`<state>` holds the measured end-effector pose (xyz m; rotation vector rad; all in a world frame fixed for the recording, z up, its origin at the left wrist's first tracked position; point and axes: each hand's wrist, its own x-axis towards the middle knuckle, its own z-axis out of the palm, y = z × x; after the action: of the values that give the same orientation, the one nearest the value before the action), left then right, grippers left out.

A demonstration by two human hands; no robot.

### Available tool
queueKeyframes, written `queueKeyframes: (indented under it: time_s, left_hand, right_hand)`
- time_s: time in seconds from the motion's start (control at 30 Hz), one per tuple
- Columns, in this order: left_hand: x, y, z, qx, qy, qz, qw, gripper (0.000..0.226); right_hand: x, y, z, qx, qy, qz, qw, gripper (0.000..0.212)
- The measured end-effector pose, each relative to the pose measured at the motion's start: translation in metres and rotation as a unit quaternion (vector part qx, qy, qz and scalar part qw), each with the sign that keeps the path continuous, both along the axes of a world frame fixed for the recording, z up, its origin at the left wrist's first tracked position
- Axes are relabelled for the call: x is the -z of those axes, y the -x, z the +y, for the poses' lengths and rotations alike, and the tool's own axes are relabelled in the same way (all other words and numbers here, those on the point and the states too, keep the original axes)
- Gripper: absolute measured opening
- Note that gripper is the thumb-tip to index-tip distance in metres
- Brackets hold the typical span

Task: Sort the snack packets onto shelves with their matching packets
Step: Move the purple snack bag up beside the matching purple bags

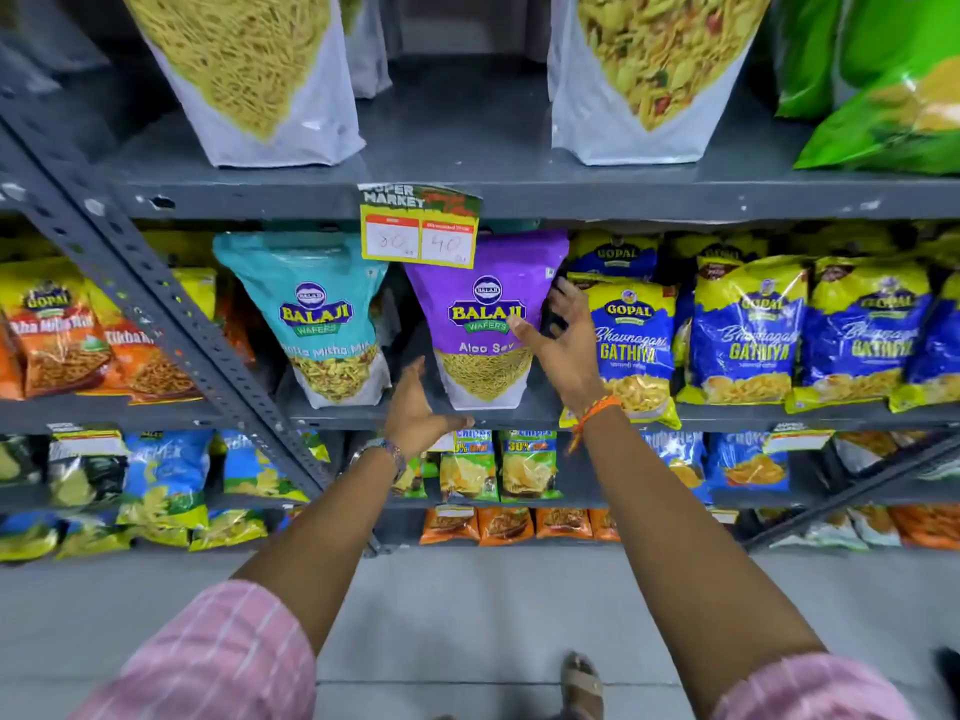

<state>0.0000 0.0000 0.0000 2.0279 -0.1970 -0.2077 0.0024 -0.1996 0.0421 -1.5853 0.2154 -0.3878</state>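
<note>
A purple Balaji Aloo Sev packet (483, 283) stands upright on the middle shelf (519, 414), between a teal Balaji packet (317, 309) and blue-and-yellow Gopal Gathiya packets (748, 330). My right hand (563, 340) is spread open at the purple packet's right edge, thumb across its front, fingers reaching behind the side. My left hand (415, 407) is open, palm turned inward, just below and left of the packet at the shelf's front lip. Neither hand grips the packet.
A slanted grey steel brace (156, 298) crosses the left shelves. A price tag (418, 231) hangs from the upper shelf edge above the purple packet. Large clear-window packets (249, 85) stand on the top shelf. Lower shelves hold chip packets (498, 465). My sandalled foot (582, 683) is on the tiled floor.
</note>
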Motion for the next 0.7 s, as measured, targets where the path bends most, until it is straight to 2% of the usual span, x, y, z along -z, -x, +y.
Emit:
queueKeyframes:
  time_s: [0.23, 0.43, 0.57, 0.7]
  left_hand:
    - [0.034, -0.036, -0.006, -0.025, 0.031, 0.002, 0.999, 0.098]
    - [0.068, -0.056, -0.011, -0.043, 0.069, -0.008, 0.997, 0.106]
    - [0.06, -0.051, -0.015, -0.073, 0.042, -0.011, 0.996, 0.084]
    - [0.059, -0.044, -0.014, -0.073, 0.015, -0.02, 0.997, 0.082]
  right_hand:
    - [0.015, -0.035, -0.006, -0.065, 0.02, 0.027, 0.997, 0.073]
    - [0.022, -0.045, -0.007, -0.066, 0.01, 0.018, 0.998, 0.062]
    - [0.023, -0.043, -0.008, -0.066, 0.0, 0.015, 0.998, 0.059]
    - [0.023, -0.033, -0.009, -0.061, -0.007, 0.021, 0.998, 0.056]
